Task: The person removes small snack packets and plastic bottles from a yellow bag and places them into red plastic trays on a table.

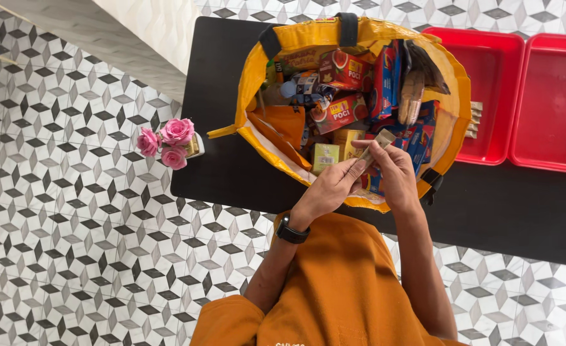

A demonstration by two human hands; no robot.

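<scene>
Left hand: the left hand [331, 187], a black watch [292, 230] on its wrist, has its fingers curled and pinched onto the near end of a small flat beige packet [374, 145].
Right hand: the right hand [395, 168] is closed round the same packet from the other side, thumb and fingertips clamped on its edge.
Packet position: it is held in the air above the near rim of a large open yellow woven-plastic shopping bag [254, 70] with black handles, just over the goods inside.
Packet axis: its long axis runs slantwise, from the hands up toward the table's far right corner; the free end points that way, and part of it is hidden by fingers.
Bag contents: red cardboard boxes with a fruit picture [342, 68], a small yellow-green carton [325, 156], blue packets [420, 138], all crowded together.
Surface: the bag stands on a black rectangular table [225, 166], at its middle.
Right edge: two red plastic trays [517, 96] lie side by side at the far right corner.
Left edge: a small pot of pink artificial roses [169, 142] sits just at the left edge.
Risk: I judge the two-hand pinch light; a slip would drop the packet among the boxes, where it could slide out of sight.
Second risk: a forearm pressing the soft rim could tilt the bag toward the near edge.
</scene>
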